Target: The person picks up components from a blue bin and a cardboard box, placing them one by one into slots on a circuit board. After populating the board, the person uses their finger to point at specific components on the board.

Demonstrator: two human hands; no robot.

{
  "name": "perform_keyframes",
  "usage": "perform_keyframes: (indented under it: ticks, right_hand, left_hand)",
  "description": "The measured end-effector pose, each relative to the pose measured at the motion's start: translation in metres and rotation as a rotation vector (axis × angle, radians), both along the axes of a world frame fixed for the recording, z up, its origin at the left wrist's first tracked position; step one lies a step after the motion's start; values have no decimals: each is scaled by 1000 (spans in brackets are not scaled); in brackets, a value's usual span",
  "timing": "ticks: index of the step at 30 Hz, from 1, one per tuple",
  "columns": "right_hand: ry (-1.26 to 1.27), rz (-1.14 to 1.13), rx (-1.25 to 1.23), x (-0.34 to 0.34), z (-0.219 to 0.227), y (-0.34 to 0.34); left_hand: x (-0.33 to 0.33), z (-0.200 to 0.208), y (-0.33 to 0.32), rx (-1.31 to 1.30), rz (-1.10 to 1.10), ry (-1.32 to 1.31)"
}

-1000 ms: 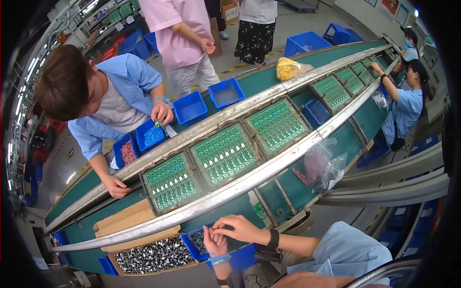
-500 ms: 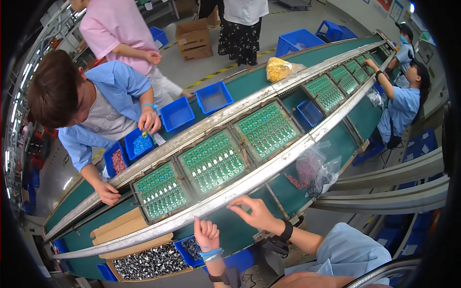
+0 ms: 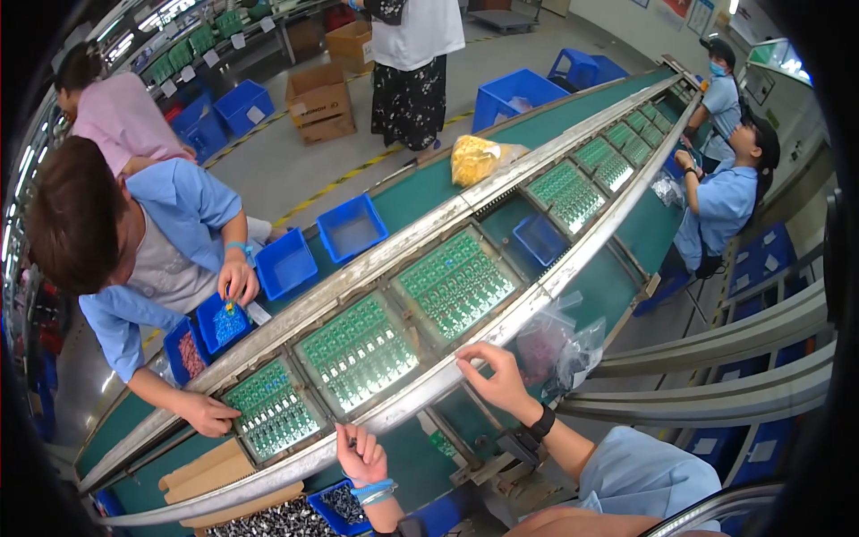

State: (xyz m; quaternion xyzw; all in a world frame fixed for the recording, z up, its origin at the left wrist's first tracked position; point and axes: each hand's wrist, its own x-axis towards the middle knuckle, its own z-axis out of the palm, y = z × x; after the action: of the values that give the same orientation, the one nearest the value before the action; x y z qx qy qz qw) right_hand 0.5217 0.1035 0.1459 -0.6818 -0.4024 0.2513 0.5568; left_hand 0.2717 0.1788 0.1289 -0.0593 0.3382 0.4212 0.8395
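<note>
My left hand (image 3: 362,458) is half curled, palm up, just beyond the blue bin (image 3: 338,508) of small dark parts. Small dark pieces show among its fingers. My right hand (image 3: 497,379) hovers by the near metal rail (image 3: 394,404), thumb and forefinger pinched; whatever is between them is too small to make out. Beyond the rail, framed panels of green circuit boards (image 3: 356,351) lie in a row, with white parts standing on them. A nearer-left panel (image 3: 271,410) is touched by a co-worker's hand (image 3: 208,414).
An open carton (image 3: 268,521) of black and silver parts stands at the lower left. Across the line sit blue bins (image 3: 286,265) and a yellow bag (image 3: 479,159). Clear plastic bags (image 3: 573,351) lie right of my right hand. Co-workers (image 3: 729,192) stand at the far right.
My left hand has loosened from a fist, showing dark pieces. My right hand has come to the rail. The co-worker's hand has reached the nearest-left panel; a person in pink has walked away.
</note>
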Motion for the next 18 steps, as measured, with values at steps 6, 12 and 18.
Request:
perform_keyframes:
  ticks: [6, 12, 18]
  right_hand:
    - [-16, -74, -28, 56, -38, 41]
    - [126, -26, -92, 82, -99, 81]
    - [291, 42, -79, 91, -132, 102]
  left_hand:
    - [32, -35, 55, 267, -6, 173]
    - [69, -75, 75, 242, -72, 442]
    - [92, -120, 76, 309, -112, 480]
